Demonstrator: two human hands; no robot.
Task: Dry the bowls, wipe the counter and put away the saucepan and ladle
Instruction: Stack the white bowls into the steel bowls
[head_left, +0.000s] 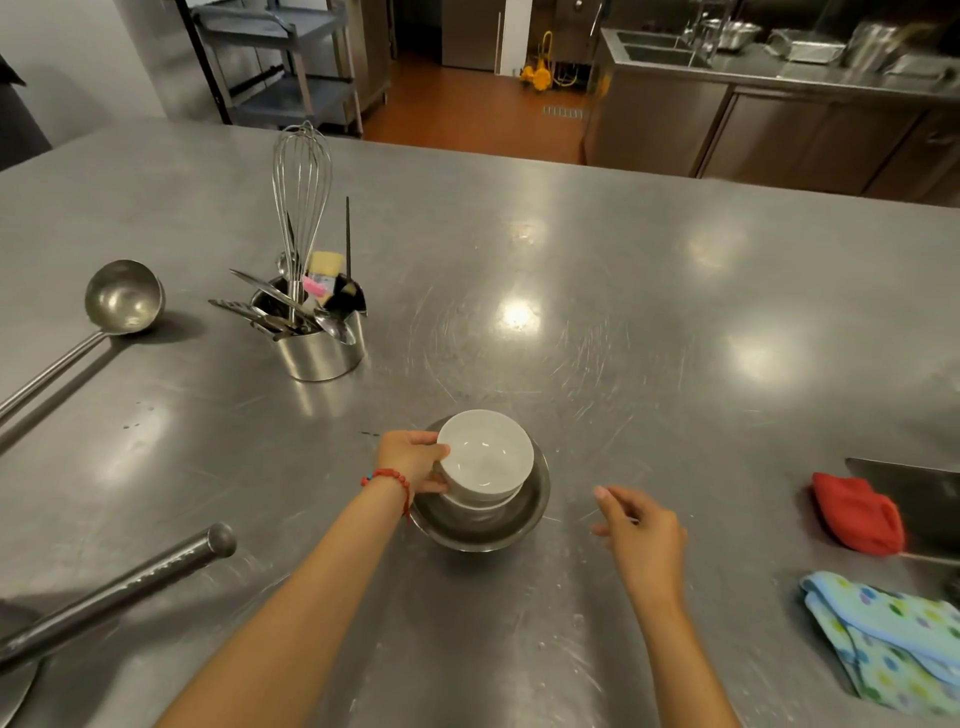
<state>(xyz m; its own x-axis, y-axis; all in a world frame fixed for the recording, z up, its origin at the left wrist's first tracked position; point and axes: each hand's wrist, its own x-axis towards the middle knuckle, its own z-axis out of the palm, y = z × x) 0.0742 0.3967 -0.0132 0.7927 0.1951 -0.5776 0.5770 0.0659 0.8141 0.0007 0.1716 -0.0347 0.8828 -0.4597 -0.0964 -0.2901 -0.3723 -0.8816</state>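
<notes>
A white bowl sits tilted on top of another white bowl inside a steel bowl near the front middle of the steel counter. My left hand grips the top white bowl by its left rim. My right hand hovers to the right of the stack, fingers loosely apart, holding nothing. A steel ladle lies at the far left with its cup up. A long dark saucepan handle juts in from the lower left; the pan itself is mostly out of frame.
A steel pot holding a whisk, tongs, spoons and a brush stands behind the stack to the left. A red cloth and a blue spotted cloth lie at the right edge beside a dark tray. Sinks and cabinets stand beyond.
</notes>
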